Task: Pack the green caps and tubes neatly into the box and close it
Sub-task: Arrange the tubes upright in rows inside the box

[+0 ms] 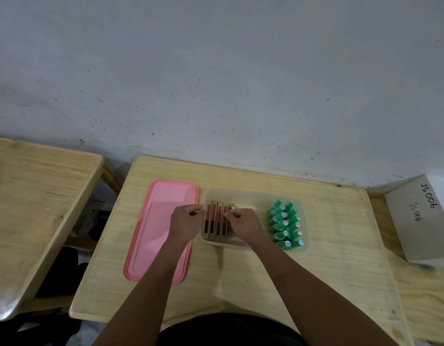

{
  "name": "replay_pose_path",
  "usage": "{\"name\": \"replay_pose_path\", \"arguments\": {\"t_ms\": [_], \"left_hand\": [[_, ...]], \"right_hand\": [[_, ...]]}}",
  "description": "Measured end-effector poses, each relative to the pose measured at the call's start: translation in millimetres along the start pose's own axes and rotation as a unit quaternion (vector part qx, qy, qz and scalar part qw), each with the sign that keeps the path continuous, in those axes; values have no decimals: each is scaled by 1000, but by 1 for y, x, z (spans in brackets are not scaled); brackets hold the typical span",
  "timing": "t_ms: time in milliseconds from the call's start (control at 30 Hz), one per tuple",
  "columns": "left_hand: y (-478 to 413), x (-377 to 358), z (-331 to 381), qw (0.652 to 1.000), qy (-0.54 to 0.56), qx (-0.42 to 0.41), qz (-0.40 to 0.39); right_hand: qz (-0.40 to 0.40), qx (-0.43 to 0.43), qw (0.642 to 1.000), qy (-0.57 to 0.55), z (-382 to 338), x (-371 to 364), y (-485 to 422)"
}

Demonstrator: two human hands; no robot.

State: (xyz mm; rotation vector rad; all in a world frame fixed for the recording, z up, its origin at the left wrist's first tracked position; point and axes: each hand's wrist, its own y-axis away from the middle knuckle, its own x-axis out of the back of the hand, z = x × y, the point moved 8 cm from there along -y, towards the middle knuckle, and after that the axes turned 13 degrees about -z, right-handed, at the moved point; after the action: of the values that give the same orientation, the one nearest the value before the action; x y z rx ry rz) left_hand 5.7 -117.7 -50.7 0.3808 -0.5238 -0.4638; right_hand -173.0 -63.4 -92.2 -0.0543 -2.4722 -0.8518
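Note:
A clear plastic box (253, 193) sits in the middle of the wooden table. Its right part holds several green caps (285, 223) lying in two tidy rows. In its left part several tan and red tube cartons (216, 221) lie side by side. My left hand (186, 221) has curled fingers at the left edge of the carton row. My right hand (240, 222) pinches one more carton (232, 206) at the right end of the row. The pink lid (158, 231) lies flat to the left of the box.
A second wooden table (36, 208) stands to the left across a gap. A white cardboard carton (420, 218) marked JS006 sits at the right edge. A grey wall rises right behind the table.

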Motion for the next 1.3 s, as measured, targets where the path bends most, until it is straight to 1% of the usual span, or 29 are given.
{"name": "replay_pose_path", "arguments": {"t_ms": [167, 333, 400, 500, 533, 567, 667, 733, 800, 867, 933, 1000, 1133, 1300], "left_hand": [[0, 0, 0, 1000, -2, 1, 1], [-1, 0, -3, 1000, -2, 5, -1], [-1, 0, -3, 1000, 0, 8, -3], [-1, 0, -2, 1000, 5, 6, -1], [-1, 0, -3, 1000, 8, 6, -2], [-1, 0, -4, 1000, 9, 8, -4], [-1, -1, -4, 1000, 3, 15, -10], [-1, 0, -4, 1000, 2, 12, -6], [-1, 0, -2, 1000, -2, 8, -3], [-1, -1, -2, 1000, -7, 5, -6], [-1, -2, -3, 1000, -6, 6, -9], [-1, -2, -3, 1000, -3, 9, -8], [-2, -2, -4, 1000, 0, 13, -9], [-2, -2, -6, 1000, 5, 16, -9]], "right_hand": [[-29, -2, 999, -44, 6, -8, 1], [-10, -7, 1000, 2, 0, -5, 1], [18, -16, 999, 43, -2, 6, 6], [94, -49, 989, 100, -2, 31, 19], [101, -65, 987, 109, 2, 36, 21], [92, -77, 985, 124, 5, 37, 21], [16, -98, 978, 185, 13, 26, 16], [8, -92, 976, 197, 16, 24, 14], [11, -78, 984, 157, 19, 24, 10], [-1, -63, 997, 51, 20, 24, 9], [-10, -53, 997, -59, 20, 25, 10], [-20, -48, 992, -112, 18, 28, 14], [-34, -48, 994, -90, 20, 27, 16], [-23, -42, 997, -56, 21, 20, 13]]}}
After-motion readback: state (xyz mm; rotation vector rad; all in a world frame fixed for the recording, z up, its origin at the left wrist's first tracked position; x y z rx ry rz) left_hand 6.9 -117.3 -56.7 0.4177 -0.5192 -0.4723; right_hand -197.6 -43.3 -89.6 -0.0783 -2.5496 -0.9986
